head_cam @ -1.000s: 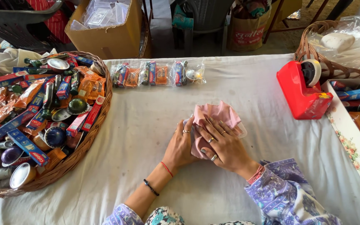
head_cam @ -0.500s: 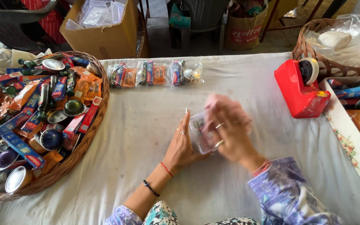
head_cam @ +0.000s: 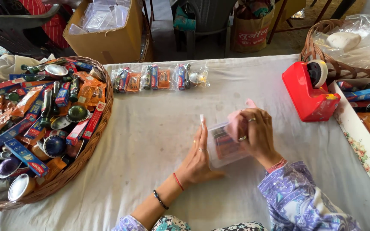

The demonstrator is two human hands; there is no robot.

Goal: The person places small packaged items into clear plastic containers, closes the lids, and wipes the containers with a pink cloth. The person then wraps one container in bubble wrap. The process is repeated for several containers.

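A clear plastic pouch (head_cam: 224,147) with small packaged items inside lies on the white cloth in the middle of the table. My left hand (head_cam: 196,157) rests flat against its left side, fingers straight. My right hand (head_cam: 257,134) grips a pink cloth (head_cam: 236,122) and presses it into the pouch's open top right end. The pouch's right part is hidden under that hand.
A wicker basket (head_cam: 88,158) full of tubes, sachets and small bowls sits at left. Several filled clear packets (head_cam: 159,78) line the far edge. A red tape dispenser (head_cam: 309,92) stands at right, beside a white tray (head_cam: 352,128) of goods and another basket (head_cam: 317,47).
The pink cloth lay spread over the pouch under both hands; my right hand has since bunched it and pushed it toward the pouch's end, uncovering the clear pouch.
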